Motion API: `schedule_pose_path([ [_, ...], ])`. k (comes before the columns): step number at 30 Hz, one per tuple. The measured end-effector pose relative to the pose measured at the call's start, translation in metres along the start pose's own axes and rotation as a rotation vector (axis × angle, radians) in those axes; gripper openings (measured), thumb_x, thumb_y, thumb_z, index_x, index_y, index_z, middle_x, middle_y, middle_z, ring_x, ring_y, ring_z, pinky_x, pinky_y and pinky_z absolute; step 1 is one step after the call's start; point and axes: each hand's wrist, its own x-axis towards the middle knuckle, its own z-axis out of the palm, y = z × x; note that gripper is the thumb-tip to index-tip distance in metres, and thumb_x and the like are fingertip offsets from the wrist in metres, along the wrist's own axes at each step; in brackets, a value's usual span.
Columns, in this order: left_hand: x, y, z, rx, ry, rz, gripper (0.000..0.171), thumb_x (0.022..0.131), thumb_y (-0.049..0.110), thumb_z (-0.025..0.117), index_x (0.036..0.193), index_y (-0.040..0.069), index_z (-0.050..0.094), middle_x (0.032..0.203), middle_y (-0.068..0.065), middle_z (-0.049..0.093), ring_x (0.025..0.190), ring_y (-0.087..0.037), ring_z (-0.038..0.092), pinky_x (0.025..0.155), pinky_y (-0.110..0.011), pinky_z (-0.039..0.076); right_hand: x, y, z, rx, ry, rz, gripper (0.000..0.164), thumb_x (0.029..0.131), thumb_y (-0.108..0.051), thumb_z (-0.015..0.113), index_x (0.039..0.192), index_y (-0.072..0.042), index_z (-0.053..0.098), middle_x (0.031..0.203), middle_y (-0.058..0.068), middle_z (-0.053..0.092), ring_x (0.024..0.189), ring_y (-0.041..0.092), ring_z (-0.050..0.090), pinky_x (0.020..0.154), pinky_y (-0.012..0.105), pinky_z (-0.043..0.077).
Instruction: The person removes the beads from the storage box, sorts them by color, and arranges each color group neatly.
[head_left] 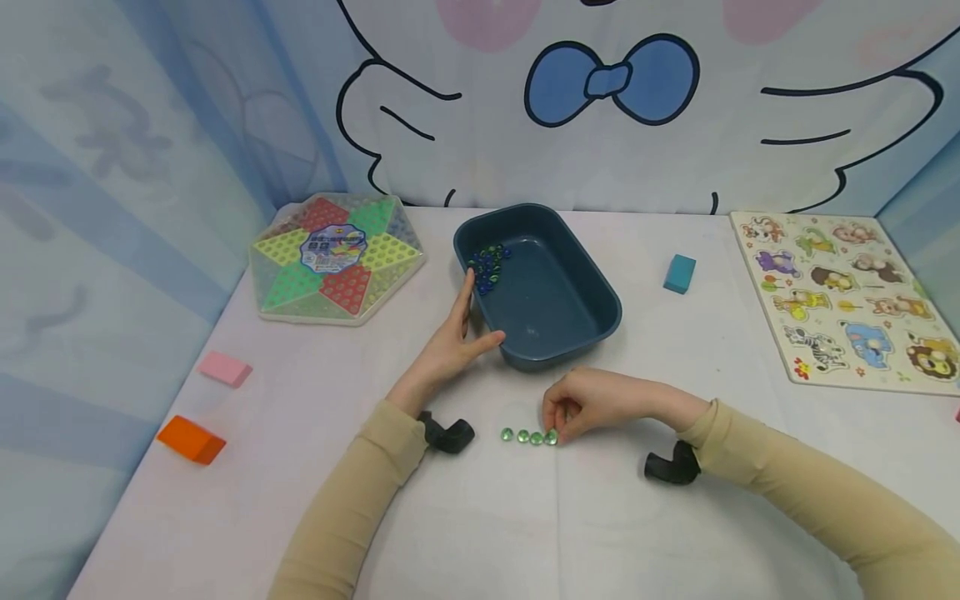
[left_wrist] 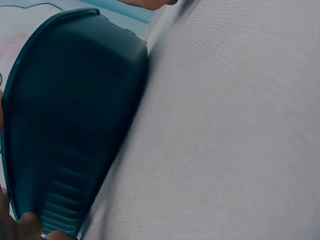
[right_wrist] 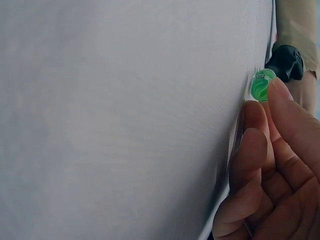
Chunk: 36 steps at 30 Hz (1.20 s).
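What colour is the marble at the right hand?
Green; the marble shows best in the right wrist view.

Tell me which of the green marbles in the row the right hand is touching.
The rightmost green marble of the row: the right hand pinches it, while the other three green marbles lie in line to its left, untouched.

I see a multicoloured hexagonal box point(head_left: 337, 258), pink block point(head_left: 225, 368), orange block point(head_left: 191, 440), teal block point(head_left: 679, 274) and cream rectangular animal-picture board point(head_left: 855, 302).
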Motion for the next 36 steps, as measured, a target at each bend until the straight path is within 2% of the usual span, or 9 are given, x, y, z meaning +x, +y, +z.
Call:
schedule_pose_path([
  [13, 0.000, 0.001, 0.001, -0.004, -0.008, -0.013, 0.097, 0.084, 0.031, 0.068, 0.145, 0.044, -0.007, 0.154, 0.010, -0.009, 0.142, -0.014, 0.000, 0.116, -0.034, 0.012, -0.001, 0.001, -0.001, 0.001, -0.005, 0.016, 0.010, 0.078, -0.018, 0.074, 0.084, -0.016, 0.067, 0.074, -0.010, 0.061, 0.064, 0.001, 0.053, 0.059, 0.018, 0.046],
  [25, 0.001, 0.001, 0.001, -0.005, 0.001, -0.018, 0.097, 0.084, 0.025, 0.068, 0.145, 0.043, -0.005, 0.155, 0.008, -0.007, 0.143, -0.016, 0.001, 0.116, -0.034, 0.012, -0.004, -0.003, -0.008, -0.039, -0.032, 0.032, 0.009, 0.080, -0.019, 0.072, 0.086, -0.017, 0.066, 0.075, -0.011, 0.061, 0.066, 0.001, 0.053, 0.061, 0.019, 0.047],
  [29, 0.000, 0.001, 0.002, -0.007, 0.001, -0.021, 0.097, 0.085, 0.024, 0.068, 0.146, 0.041, -0.005, 0.155, 0.007, -0.007, 0.143, -0.016, 0.001, 0.116, -0.035, 0.012, -0.006, -0.013, -0.019, -0.090, -0.105, 0.045, 0.009, 0.081, -0.019, 0.071, 0.089, -0.017, 0.067, 0.076, -0.012, 0.061, 0.066, 0.000, 0.052, 0.062, 0.019, 0.047],
  [33, -0.001, 0.004, 0.000, -0.012, -0.008, -0.044, 0.097, 0.085, 0.025, 0.068, 0.144, 0.045, -0.006, 0.155, 0.009, -0.008, 0.143, -0.015, 0.000, 0.116, -0.034, 0.011, -0.006, -0.031, -0.036, -0.126, -0.237, 0.058, 0.014, 0.082, -0.019, 0.070, 0.095, -0.015, 0.068, 0.081, -0.012, 0.063, 0.069, 0.003, 0.054, 0.065, 0.019, 0.048],
  [36, -0.004, 0.009, 0.000, -0.011, -0.013, -0.054, 0.096, 0.085, 0.025, 0.067, 0.143, 0.046, -0.006, 0.155, 0.008, -0.008, 0.143, -0.016, 0.000, 0.116, -0.034, 0.011, -0.006, -0.046, -0.052, -0.129, -0.323, 0.034, 0.018, 0.082, -0.019, 0.070, 0.099, -0.015, 0.068, 0.086, -0.010, 0.064, 0.072, 0.005, 0.057, 0.067, 0.021, 0.049],
])
